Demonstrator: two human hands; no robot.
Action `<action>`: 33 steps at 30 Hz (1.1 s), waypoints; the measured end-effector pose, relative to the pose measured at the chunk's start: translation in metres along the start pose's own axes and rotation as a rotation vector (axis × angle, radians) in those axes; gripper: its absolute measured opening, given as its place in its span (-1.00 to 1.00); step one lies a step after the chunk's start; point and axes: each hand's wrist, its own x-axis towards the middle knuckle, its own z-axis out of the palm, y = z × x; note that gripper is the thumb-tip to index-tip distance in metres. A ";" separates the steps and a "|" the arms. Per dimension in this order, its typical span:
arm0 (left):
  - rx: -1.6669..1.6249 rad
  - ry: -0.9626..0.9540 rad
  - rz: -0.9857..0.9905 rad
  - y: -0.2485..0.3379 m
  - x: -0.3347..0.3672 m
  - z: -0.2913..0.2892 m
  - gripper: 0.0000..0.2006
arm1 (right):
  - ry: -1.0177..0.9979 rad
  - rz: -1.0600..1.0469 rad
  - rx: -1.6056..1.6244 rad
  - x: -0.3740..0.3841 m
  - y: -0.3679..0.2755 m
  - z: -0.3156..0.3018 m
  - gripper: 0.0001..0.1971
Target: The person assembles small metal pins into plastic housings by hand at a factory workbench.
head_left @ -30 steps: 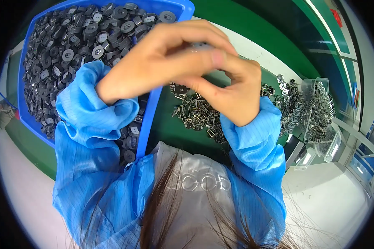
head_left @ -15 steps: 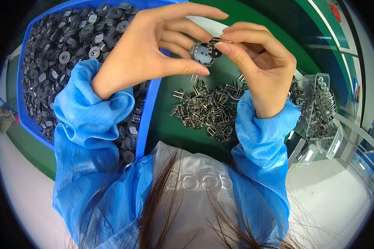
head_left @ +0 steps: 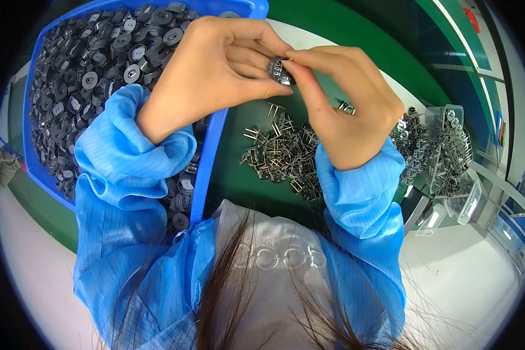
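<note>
My left hand (head_left: 207, 73) curls its thumb and fingers around a small round dark plastic part (head_left: 282, 72), which is held up above the green work surface. From the right, the thumb and forefinger of my right hand (head_left: 353, 108) pinch a small black piece with metal pins against that part. Most of the black piece is hidden by my fingertips. Below my hands lies a loose pile of black pieces with silvery pins (head_left: 277, 149), partly covered by my right sleeve.
To the left stands a large blue bin (head_left: 217, 137) full of dark round plastic parts (head_left: 90, 80). At the right, a clear plastic box (head_left: 454, 111) holds many small metal pieces, with more heaped beside it. A green work surface (head_left: 233, 186) lies beneath.
My right hand has moved left, bringing the black pin piece up against the round part. The round part has turned, so its pale face no longer shows.
</note>
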 end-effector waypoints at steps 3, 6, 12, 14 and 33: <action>0.004 0.001 0.089 -0.001 0.000 0.002 -0.76 | -0.044 -0.049 -0.098 -0.001 0.000 -0.002 -0.77; -0.147 -0.026 0.009 -0.005 0.003 -0.004 -0.75 | -0.089 -0.050 0.008 0.003 0.003 0.000 -0.72; -0.086 0.051 0.027 -0.001 0.003 -0.007 -0.64 | -0.072 0.351 0.550 -0.002 0.003 0.013 -0.53; -0.073 0.068 0.057 -0.004 0.002 -0.005 -0.67 | -0.181 0.345 0.555 -0.004 0.006 0.015 -0.56; 0.624 0.117 0.234 0.003 -0.003 -0.045 -0.71 | 0.005 0.226 -0.192 0.013 0.109 0.000 -0.84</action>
